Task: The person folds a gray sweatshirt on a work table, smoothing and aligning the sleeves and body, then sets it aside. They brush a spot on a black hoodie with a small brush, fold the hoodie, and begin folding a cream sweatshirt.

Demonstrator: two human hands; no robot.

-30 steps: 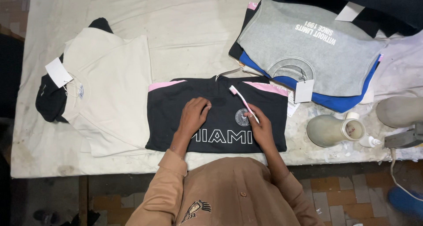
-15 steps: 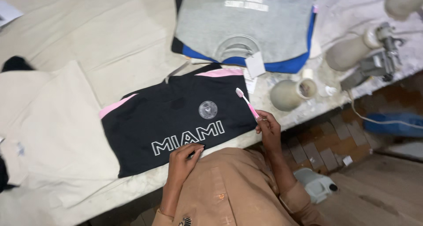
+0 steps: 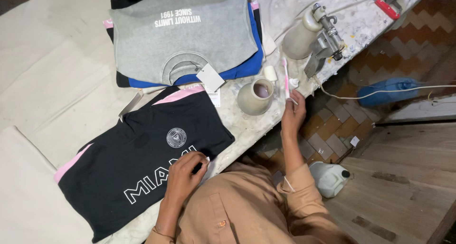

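My fingers [image 3: 290, 100] of the right hand [image 3: 293, 115] pinch a pink-handled toothbrush [image 3: 286, 80], bristles up, just off the edge of the worktop [image 3: 61, 58] and close beside a small clay cup [image 3: 255, 96] of pale purplish liquid. My left hand [image 3: 183, 175] lies flat, clasping nothing, pressing the lower edge of a black jersey [image 3: 142, 163] with pink shoulder trim, a round crest and white lettering, spread face up on the cloth-covered surface. The brush is apart from the garment, so by my reckoning the fabric is laid out and held steady while any brushing on it is not under way at this instant; I cannot tell from here whether the bristles are wet. Behind the jersey sits a stack topped by a grey sweatshirt [image 3: 183, 35] over blue and black pieces, a paper tag [image 3: 210, 77] hanging from it. A pale spray bottle [image 3: 308, 32] lies near the far corner; a white jug [image 3: 330, 177] stands on the floor.
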